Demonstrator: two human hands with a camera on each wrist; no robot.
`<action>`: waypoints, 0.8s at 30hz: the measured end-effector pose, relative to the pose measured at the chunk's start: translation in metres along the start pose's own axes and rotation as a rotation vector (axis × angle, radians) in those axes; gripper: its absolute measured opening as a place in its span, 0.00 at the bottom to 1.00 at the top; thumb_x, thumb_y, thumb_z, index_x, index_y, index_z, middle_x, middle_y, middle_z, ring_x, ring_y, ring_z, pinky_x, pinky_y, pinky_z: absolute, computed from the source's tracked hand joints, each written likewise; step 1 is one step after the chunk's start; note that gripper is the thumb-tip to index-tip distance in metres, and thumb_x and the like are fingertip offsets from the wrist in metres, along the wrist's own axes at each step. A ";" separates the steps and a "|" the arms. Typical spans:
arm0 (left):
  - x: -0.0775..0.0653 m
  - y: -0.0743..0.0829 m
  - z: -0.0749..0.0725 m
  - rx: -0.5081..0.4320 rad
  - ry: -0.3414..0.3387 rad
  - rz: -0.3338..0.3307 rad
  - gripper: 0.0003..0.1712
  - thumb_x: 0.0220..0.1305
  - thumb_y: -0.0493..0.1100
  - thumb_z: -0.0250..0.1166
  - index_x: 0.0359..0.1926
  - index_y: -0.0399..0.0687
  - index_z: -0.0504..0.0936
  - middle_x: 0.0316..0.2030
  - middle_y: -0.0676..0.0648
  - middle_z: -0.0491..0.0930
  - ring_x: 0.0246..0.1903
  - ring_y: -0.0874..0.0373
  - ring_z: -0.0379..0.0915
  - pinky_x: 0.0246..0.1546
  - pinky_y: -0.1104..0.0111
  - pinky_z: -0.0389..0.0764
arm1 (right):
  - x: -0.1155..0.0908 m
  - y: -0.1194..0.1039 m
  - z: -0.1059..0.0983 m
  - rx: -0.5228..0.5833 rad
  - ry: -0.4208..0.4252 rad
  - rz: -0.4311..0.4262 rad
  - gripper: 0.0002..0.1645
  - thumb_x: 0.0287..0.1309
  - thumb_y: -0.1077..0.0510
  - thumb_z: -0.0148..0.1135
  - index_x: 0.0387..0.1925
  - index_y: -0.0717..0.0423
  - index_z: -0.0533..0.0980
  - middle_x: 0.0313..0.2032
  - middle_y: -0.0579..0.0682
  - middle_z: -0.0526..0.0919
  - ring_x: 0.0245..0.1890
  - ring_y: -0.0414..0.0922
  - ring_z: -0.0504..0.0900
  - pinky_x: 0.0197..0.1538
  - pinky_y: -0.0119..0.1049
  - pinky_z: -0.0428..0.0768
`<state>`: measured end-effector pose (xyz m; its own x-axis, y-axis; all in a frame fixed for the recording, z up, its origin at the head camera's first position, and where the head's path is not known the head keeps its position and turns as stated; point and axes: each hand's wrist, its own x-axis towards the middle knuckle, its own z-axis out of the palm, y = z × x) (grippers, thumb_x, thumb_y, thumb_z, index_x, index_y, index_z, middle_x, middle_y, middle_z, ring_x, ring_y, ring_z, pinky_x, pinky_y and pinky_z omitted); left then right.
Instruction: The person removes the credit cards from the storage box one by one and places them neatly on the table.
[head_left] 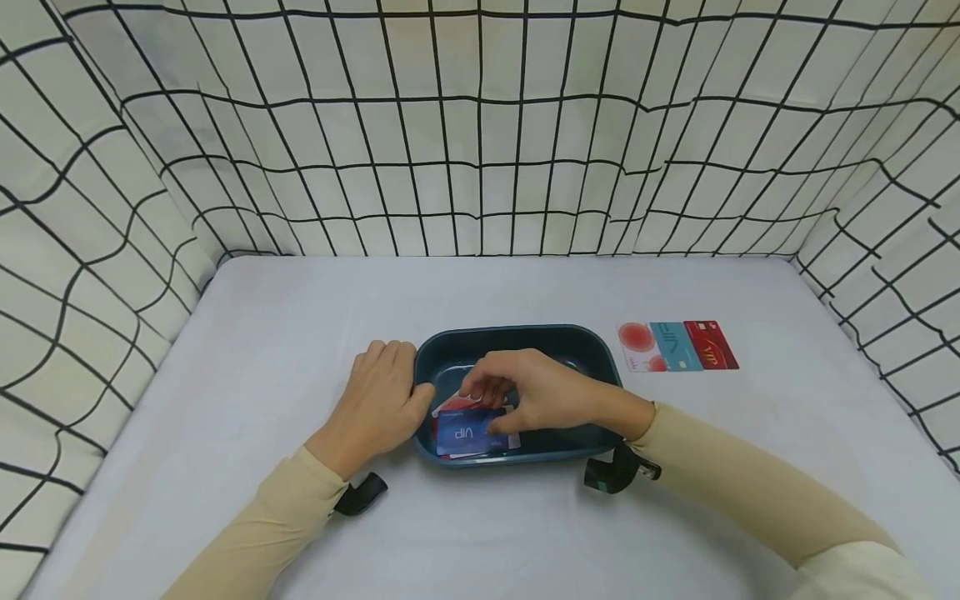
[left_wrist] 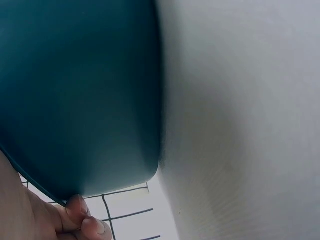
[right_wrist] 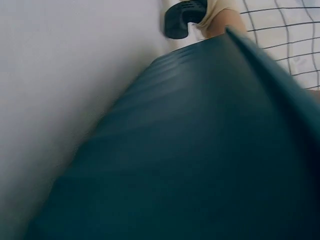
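In the head view, a dark teal tray (head_left: 495, 458) stands on the table. My left hand (head_left: 382, 400) holds its left end at the rim, and the left wrist view shows curled fingertips (left_wrist: 80, 210) by the rim. Inside the tray, a blue VIP card (head_left: 461, 435) lies over other cards, with a red and white card (head_left: 455, 402) showing behind it. My right hand (head_left: 543, 387) reaches in over these cards. Its thumb overlaps the blue card's upper right part, while the bent fingers hang apart from the thumb above the red and white card.
Right of the tray, a white card with red circles (head_left: 637, 337), a teal card (head_left: 673, 346) and a red VIP card (head_left: 708, 343) lie side by side on the white table (head_left: 495, 533). Black grid netting (head_left: 480, 100) over white walls encloses the back and sides.
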<state>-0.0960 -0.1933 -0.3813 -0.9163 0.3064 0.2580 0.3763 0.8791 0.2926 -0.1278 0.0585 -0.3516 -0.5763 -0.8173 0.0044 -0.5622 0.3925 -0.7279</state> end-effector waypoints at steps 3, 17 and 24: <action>0.000 0.000 0.000 0.001 -0.005 0.000 0.12 0.61 0.46 0.55 0.35 0.40 0.71 0.27 0.46 0.68 0.33 0.50 0.59 0.36 0.63 0.57 | 0.002 0.001 0.002 -0.014 -0.023 -0.004 0.30 0.52 0.60 0.78 0.57 0.54 0.78 0.52 0.50 0.84 0.46 0.40 0.83 0.53 0.26 0.83; -0.001 0.001 0.000 0.005 0.005 0.003 0.11 0.61 0.46 0.54 0.34 0.41 0.70 0.27 0.47 0.67 0.33 0.50 0.59 0.35 0.63 0.57 | 0.011 0.007 0.011 -0.032 -0.109 0.063 0.35 0.51 0.60 0.78 0.61 0.52 0.75 0.55 0.48 0.81 0.53 0.42 0.81 0.58 0.30 0.81; 0.000 0.000 0.001 0.003 0.008 0.011 0.11 0.61 0.46 0.54 0.34 0.41 0.70 0.27 0.47 0.66 0.32 0.50 0.59 0.35 0.63 0.56 | 0.013 0.012 0.015 0.000 -0.122 0.080 0.36 0.50 0.60 0.79 0.61 0.52 0.75 0.57 0.47 0.80 0.55 0.41 0.81 0.60 0.32 0.81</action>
<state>-0.0956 -0.1929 -0.3818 -0.9108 0.3134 0.2686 0.3862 0.8767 0.2868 -0.1332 0.0467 -0.3703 -0.5431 -0.8285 -0.1368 -0.5171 0.4583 -0.7229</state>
